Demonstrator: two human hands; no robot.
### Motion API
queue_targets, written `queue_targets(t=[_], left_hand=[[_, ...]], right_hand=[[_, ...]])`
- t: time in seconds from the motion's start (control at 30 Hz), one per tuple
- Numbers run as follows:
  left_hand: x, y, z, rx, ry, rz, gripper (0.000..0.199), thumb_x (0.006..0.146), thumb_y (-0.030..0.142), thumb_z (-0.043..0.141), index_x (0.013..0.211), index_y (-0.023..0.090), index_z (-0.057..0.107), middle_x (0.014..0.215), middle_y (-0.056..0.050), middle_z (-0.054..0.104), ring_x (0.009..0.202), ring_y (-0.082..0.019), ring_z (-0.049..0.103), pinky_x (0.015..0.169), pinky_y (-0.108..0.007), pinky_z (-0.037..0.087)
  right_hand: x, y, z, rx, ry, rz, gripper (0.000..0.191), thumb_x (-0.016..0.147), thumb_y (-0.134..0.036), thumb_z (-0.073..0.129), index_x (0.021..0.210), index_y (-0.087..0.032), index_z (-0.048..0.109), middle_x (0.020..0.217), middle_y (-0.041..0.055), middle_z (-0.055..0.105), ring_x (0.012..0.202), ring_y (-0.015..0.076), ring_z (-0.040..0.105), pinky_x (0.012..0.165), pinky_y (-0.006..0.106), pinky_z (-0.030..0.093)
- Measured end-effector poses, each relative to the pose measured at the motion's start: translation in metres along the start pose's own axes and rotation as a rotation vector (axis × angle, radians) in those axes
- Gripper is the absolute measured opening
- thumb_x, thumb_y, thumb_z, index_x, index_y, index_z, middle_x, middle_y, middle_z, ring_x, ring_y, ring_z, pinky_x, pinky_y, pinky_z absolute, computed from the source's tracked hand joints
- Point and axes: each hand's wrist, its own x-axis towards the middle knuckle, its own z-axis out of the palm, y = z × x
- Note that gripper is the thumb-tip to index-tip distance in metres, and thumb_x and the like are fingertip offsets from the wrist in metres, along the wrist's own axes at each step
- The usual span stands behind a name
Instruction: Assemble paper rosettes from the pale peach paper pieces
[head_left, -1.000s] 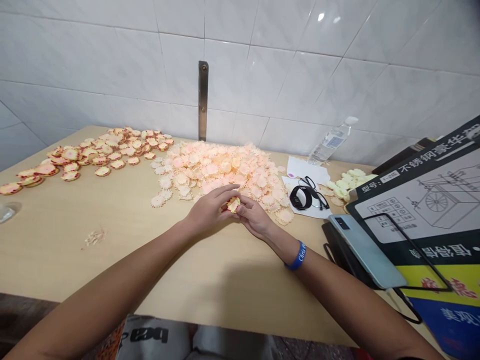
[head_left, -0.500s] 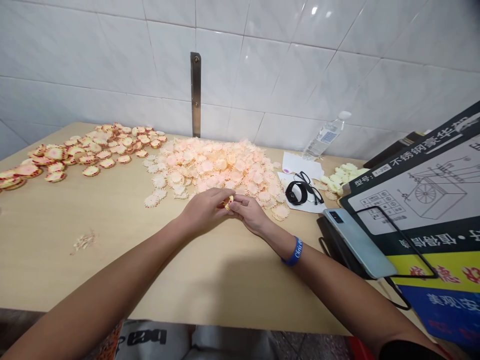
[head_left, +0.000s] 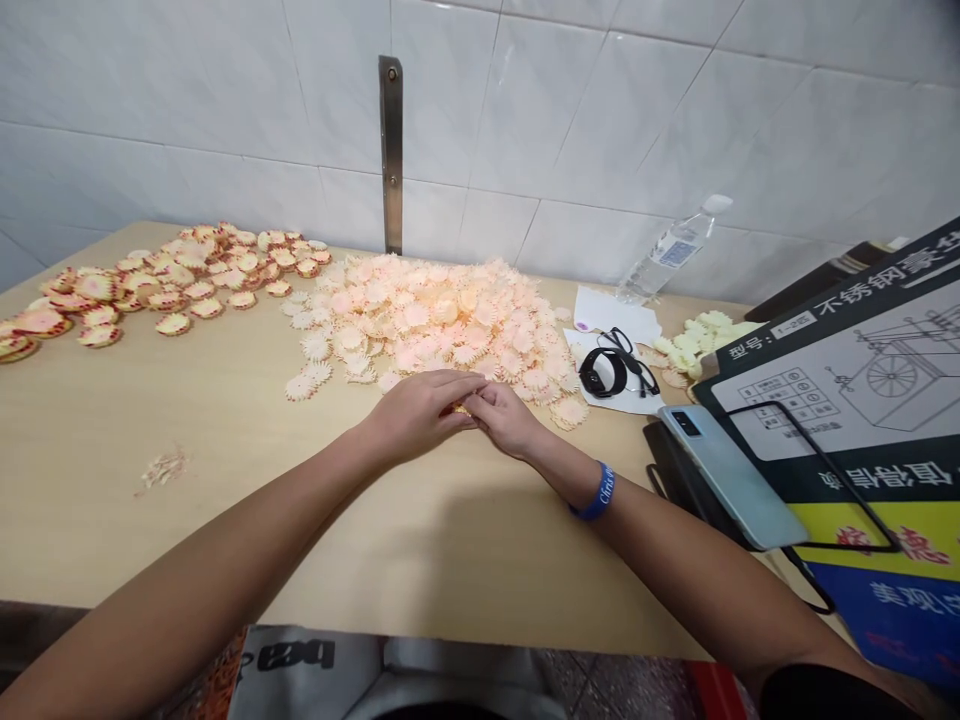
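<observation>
The left hand (head_left: pixel 418 412) and right hand (head_left: pixel 507 420) were pressed together at the fingertips just in front of a heap of pale peach scalloped rosettes (head_left: pixel 420 320), pinching a small yellowish rosette (head_left: pixel 459 408) between them (only a sliver of it showed, so what the fingers were doing to it was hidden). The step in hand looked like working one piece at a time, with red-edged rosettes (head_left: pixel 172 295) lying in a loose drift to the left. The fingers would need to part before the piece's state could be judged.
</observation>
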Motion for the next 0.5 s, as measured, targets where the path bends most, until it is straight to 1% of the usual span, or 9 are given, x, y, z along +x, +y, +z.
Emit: queue_targets(t=[0.07, 0.1, 0.2, 0.27, 0.33, 0.4, 0.47, 0.5], left_hand=[[-0.0006, -0.0009, -0.0015, -0.001, 0.010, -0.048, 0.033, 0.088, 0.028, 0.061, 0.120, 0.020, 0.064, 0.118, -0.008, 0.070, 0.103, -0.020, 0.067, 0.090, -0.033, 0.054], [-0.0007, -0.0012, -0.0025, -0.006, 0.025, -0.085, 0.032, 0.088, 0.030, 0.060, 0.119, 0.021, 0.065, 0.115, -0.007, 0.071, 0.099, -0.019, 0.068, 0.087, -0.032, 0.055], [-0.0008, -0.0013, -0.0053, -0.025, 0.098, -0.218, 0.035, 0.085, 0.039, 0.064, 0.115, 0.020, 0.067, 0.107, -0.008, 0.073, 0.091, -0.020, 0.069, 0.079, -0.031, 0.056], [-0.0007, -0.0010, -0.0065, -0.044, 0.140, -0.267, 0.042, 0.081, 0.043, 0.068, 0.116, 0.019, 0.066, 0.106, -0.009, 0.073, 0.094, -0.023, 0.069, 0.080, -0.034, 0.056], [-0.0008, -0.0007, -0.0069, -0.070, 0.136, -0.217, 0.051, 0.078, 0.043, 0.072, 0.123, 0.020, 0.062, 0.113, -0.010, 0.071, 0.102, -0.025, 0.067, 0.086, -0.036, 0.055], [-0.0010, -0.0002, -0.0066, -0.086, 0.113, -0.111, 0.055, 0.079, 0.040, 0.072, 0.129, 0.022, 0.058, 0.127, -0.011, 0.065, 0.115, -0.025, 0.062, 0.094, -0.038, 0.053], [-0.0008, 0.0008, -0.0066, -0.086, 0.109, -0.041, 0.045, 0.084, 0.033, 0.066, 0.128, 0.023, 0.059, 0.131, -0.010, 0.063, 0.119, -0.023, 0.059, 0.097, -0.037, 0.051], [-0.0005, 0.0016, -0.0069, -0.081, 0.115, -0.035, 0.039, 0.087, 0.030, 0.063, 0.125, 0.023, 0.061, 0.128, -0.010, 0.065, 0.116, -0.022, 0.061, 0.095, -0.036, 0.051]], right_hand=[[-0.0010, -0.0016, -0.0016, 0.111, -0.033, 0.034, 0.043, 0.065, -0.056, 0.078, 0.075, -0.017, 0.064, 0.061, -0.0022, 0.061, 0.059, 0.0105, 0.059, 0.062, 0.026, 0.053], [-0.0017, -0.0025, -0.0023, 0.162, -0.049, 0.050, 0.042, 0.066, -0.054, 0.079, 0.080, -0.017, 0.065, 0.067, -0.0011, 0.065, 0.065, 0.0119, 0.063, 0.069, 0.028, 0.056], [-0.0040, -0.0054, -0.0038, 0.263, -0.117, 0.077, 0.039, 0.071, -0.052, 0.077, 0.085, -0.018, 0.066, 0.081, 0.0020, 0.069, 0.082, 0.0147, 0.068, 0.084, 0.034, 0.057], [-0.0046, -0.0063, -0.0037, 0.291, -0.139, 0.079, 0.037, 0.071, -0.049, 0.078, 0.086, -0.018, 0.066, 0.085, 0.0026, 0.071, 0.086, 0.0153, 0.068, 0.086, 0.035, 0.057], [-0.0040, -0.0060, -0.0033, 0.295, -0.120, 0.084, 0.037, 0.069, -0.047, 0.081, 0.087, -0.018, 0.067, 0.086, 0.0031, 0.072, 0.083, 0.0147, 0.068, 0.083, 0.032, 0.057], [-0.0027, -0.0050, -0.0031, 0.299, -0.081, 0.087, 0.040, 0.067, -0.047, 0.082, 0.089, -0.018, 0.067, 0.085, 0.0037, 0.073, 0.079, 0.0139, 0.069, 0.077, 0.028, 0.058], [-0.0016, -0.0043, -0.0034, 0.300, -0.062, 0.089, 0.043, 0.064, -0.048, 0.083, 0.090, -0.018, 0.068, 0.084, 0.0039, 0.073, 0.076, 0.0140, 0.069, 0.073, 0.027, 0.058], [-0.0013, -0.0043, -0.0036, 0.299, -0.063, 0.087, 0.044, 0.063, -0.048, 0.084, 0.090, -0.018, 0.069, 0.083, 0.0034, 0.072, 0.075, 0.0141, 0.069, 0.071, 0.027, 0.058]])
